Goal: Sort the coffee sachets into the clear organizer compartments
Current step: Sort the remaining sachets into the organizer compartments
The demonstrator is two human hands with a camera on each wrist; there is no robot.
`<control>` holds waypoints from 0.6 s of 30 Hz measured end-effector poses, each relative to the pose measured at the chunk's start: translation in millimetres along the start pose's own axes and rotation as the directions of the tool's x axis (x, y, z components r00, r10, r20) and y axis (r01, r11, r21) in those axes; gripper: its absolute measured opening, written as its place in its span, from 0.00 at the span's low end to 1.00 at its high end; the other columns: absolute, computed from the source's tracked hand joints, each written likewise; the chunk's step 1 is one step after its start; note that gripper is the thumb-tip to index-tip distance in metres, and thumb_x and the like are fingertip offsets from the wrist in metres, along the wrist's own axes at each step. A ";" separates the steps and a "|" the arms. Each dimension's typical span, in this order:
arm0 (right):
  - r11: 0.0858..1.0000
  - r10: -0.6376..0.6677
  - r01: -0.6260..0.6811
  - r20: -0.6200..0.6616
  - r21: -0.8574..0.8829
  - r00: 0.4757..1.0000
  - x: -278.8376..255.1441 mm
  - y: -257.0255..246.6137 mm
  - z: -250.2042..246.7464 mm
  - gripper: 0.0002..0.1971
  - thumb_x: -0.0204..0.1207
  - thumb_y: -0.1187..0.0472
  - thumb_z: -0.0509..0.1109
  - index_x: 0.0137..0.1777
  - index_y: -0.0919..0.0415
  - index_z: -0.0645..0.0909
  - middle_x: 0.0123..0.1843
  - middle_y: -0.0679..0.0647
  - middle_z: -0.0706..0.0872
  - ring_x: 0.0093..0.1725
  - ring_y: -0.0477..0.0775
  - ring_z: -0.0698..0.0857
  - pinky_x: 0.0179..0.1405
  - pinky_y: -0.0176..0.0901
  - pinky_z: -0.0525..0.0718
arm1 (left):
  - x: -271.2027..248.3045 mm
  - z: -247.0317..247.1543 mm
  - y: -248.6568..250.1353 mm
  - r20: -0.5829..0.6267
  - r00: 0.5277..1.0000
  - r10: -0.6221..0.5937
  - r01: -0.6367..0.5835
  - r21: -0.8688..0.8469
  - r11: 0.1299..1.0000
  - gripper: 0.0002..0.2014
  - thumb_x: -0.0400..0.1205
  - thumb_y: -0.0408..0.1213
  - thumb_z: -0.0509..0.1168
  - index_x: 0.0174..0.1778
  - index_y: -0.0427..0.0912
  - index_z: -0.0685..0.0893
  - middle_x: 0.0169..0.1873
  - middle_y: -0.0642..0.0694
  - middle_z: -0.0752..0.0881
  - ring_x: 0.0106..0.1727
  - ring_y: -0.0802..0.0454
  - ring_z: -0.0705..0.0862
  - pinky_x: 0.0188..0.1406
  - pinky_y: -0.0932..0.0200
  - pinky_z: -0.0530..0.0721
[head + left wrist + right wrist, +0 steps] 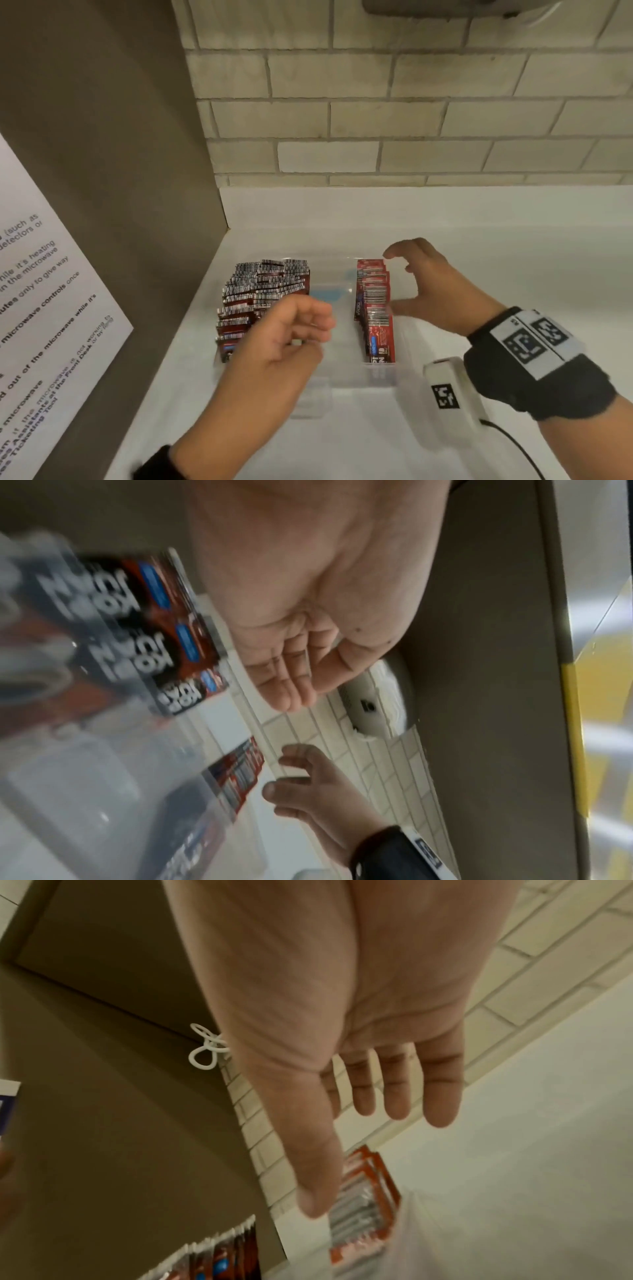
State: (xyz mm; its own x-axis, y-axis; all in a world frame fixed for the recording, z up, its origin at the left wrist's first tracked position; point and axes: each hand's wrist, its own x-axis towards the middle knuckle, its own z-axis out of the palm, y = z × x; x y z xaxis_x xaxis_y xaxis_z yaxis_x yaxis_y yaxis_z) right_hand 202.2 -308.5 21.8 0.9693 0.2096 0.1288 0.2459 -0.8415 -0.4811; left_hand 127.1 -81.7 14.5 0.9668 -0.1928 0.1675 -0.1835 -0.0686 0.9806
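Observation:
A clear organizer (342, 385) stands on the white counter. Its left compartment is packed with dark red and black coffee sachets (263, 291) (154, 631) (222, 1256). A row of brighter red sachets (375, 308) (240, 777) (366, 1204) fills the right compartment, and the middle one shows bare plastic. My left hand (291, 339) (301, 674) hovers over the organizer's front left, fingers loosely curled, nothing visible in it. My right hand (391, 282) (308, 791) (356, 1153) is spread in a C beside the red row, thumb at the row's edge.
A brown side panel with a printed notice (51, 308) closes off the left. A tiled wall (376, 120) runs along the back. The white counter (513, 257) extends to the right. A white wrist camera with a black cable (448, 394) hangs below my right wrist.

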 end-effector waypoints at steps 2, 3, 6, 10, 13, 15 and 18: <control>0.999 0.010 -0.012 0.065 0.038 0.998 -2.0 8.5 2.8 0.45 0.63 0.57 0.82 0.77 0.51 0.60 0.74 0.49 0.65 0.71 0.52 0.67 0.68 0.41 0.69 | 15.2 18.3 -3.9 0.018 0.996 -0.088 0.086 0.101 0.991 0.19 0.76 0.21 0.64 0.47 0.54 0.82 0.48 0.56 0.86 0.52 0.61 0.84 0.43 0.71 0.78; 0.999 0.009 -0.014 0.094 0.051 0.996 -1.6 11.5 3.5 0.49 0.63 0.56 0.82 0.79 0.50 0.55 0.76 0.48 0.63 0.74 0.52 0.64 0.71 0.43 0.66 | 22.9 25.9 -5.8 0.019 0.993 -0.120 0.115 0.155 0.981 0.19 0.77 0.22 0.64 0.49 0.55 0.79 0.51 0.59 0.84 0.54 0.62 0.82 0.45 0.70 0.77; 0.996 -0.014 -0.001 0.157 0.093 0.988 4.0 16.9 5.4 0.55 0.62 0.57 0.82 0.81 0.47 0.47 0.79 0.47 0.62 0.74 0.53 0.62 0.70 0.45 0.66 | 42.9 40.3 -11.2 0.064 0.982 -0.180 0.141 0.397 0.907 0.15 0.78 0.31 0.66 0.53 0.55 0.73 0.55 0.59 0.76 0.56 0.64 0.77 0.46 0.66 0.76; 0.996 -0.047 0.032 0.186 0.078 0.982 10.8 14.9 6.4 0.55 0.63 0.55 0.81 0.80 0.42 0.45 0.75 0.47 0.67 0.72 0.52 0.65 0.71 0.58 0.67 | 61.9 50.4 -12.6 0.134 0.958 -0.252 0.108 0.648 0.754 0.18 0.78 0.40 0.69 0.58 0.47 0.69 0.53 0.54 0.74 0.50 0.58 0.77 0.41 0.67 0.75; 0.998 -0.068 0.065 0.172 0.026 0.983 11.5 12.7 5.4 0.51 0.65 0.54 0.79 0.79 0.42 0.47 0.67 0.46 0.71 0.69 0.49 0.68 0.69 0.55 0.65 | 70.1 55.7 -16.0 0.167 0.935 -0.314 0.136 0.648 0.749 0.21 0.76 0.38 0.72 0.59 0.45 0.68 0.44 0.56 0.74 0.38 0.63 0.75 0.32 0.69 0.74; 0.996 -0.085 0.084 0.175 0.018 0.981 10.7 10.9 4.6 0.48 0.66 0.55 0.78 0.79 0.43 0.49 0.62 0.44 0.72 0.68 0.48 0.70 0.66 0.52 0.63 | 72.0 57.8 -19.7 0.192 0.922 -0.337 0.137 0.651 0.746 0.23 0.75 0.36 0.73 0.57 0.46 0.66 0.42 0.57 0.74 0.36 0.65 0.74 0.29 0.72 0.72; 0.995 -0.103 0.104 0.222 0.007 0.970 9.3 6.8 4.3 0.42 0.68 0.56 0.76 0.78 0.46 0.56 0.62 0.42 0.73 0.65 0.46 0.74 0.67 0.51 0.63 | 72.0 59.5 -25.6 0.210 0.913 -0.350 0.136 0.652 0.746 0.24 0.75 0.34 0.73 0.58 0.44 0.64 0.41 0.56 0.75 0.38 0.65 0.75 0.35 0.71 0.75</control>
State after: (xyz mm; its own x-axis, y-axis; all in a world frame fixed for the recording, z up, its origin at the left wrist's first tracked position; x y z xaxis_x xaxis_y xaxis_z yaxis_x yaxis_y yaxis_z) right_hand 212.8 -310.1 16.1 0.9162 0.4003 -0.0185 0.3451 -0.8117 -0.4711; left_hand 190.8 -152.1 -4.6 0.9094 -0.3579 -0.2119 -0.1215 -0.7158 0.6877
